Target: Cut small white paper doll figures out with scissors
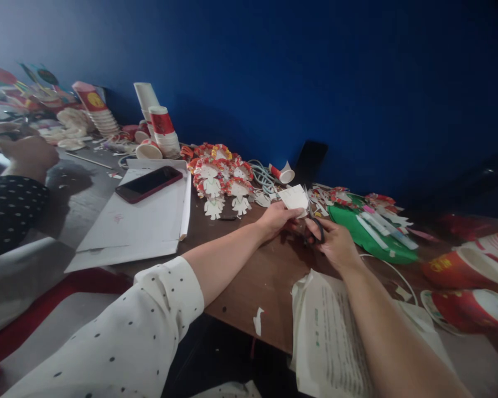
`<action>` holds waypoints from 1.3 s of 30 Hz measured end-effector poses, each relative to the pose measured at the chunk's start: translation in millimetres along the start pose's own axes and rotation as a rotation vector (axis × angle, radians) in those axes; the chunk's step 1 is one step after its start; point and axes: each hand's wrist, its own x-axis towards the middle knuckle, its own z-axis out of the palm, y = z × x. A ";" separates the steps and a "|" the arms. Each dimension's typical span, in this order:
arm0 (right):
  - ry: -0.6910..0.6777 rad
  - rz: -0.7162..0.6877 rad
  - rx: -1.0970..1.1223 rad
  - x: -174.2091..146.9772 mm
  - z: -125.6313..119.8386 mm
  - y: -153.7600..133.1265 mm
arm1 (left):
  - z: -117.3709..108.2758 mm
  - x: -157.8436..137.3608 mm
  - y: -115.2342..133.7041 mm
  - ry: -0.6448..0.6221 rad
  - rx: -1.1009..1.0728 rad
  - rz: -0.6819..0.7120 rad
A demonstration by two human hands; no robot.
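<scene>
Between thumb and fingers, my left hand [277,219] grips a small white piece of paper [294,198] with faint marks on it. My right hand [336,241] has its fingers in the dark handles of a pair of scissors [316,228], whose blades point up along the right edge of the paper. Whether the blades touch the paper is hard to tell. Just left of the hands lies a group of paper dolls [224,177] with white bodies and red-patterned ruffled heads. Paper scraps [318,199] are scattered behind the scissors.
A phone [149,184] rests on white sheets [128,226] at left. Stacked paper cups [164,132] stand behind. A green piece [348,229] with pens lies right, near red cups [467,268]. A printed paper packet [330,337] sits at the front edge. Another person's hand [29,155] is far left.
</scene>
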 end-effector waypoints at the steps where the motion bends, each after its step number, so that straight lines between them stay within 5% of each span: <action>1: -0.003 0.003 -0.001 -0.1 0.0 0.2 | 0.0 0.1 0.0 0.002 0.002 0.001; 11: 0.011 0.030 0.045 -0.2 0.9 -2.1 | 1.8 -1.5 2.7 0.003 0.002 0.011; 22: 0.044 -0.066 -0.076 2.7 -4.6 0.9 | -2.2 0.2 -0.7 -0.198 -0.052 0.002; 39: 0.037 -0.097 -0.079 3.8 -2.9 4.2 | -3.8 3.7 -3.2 -0.189 -0.068 -0.056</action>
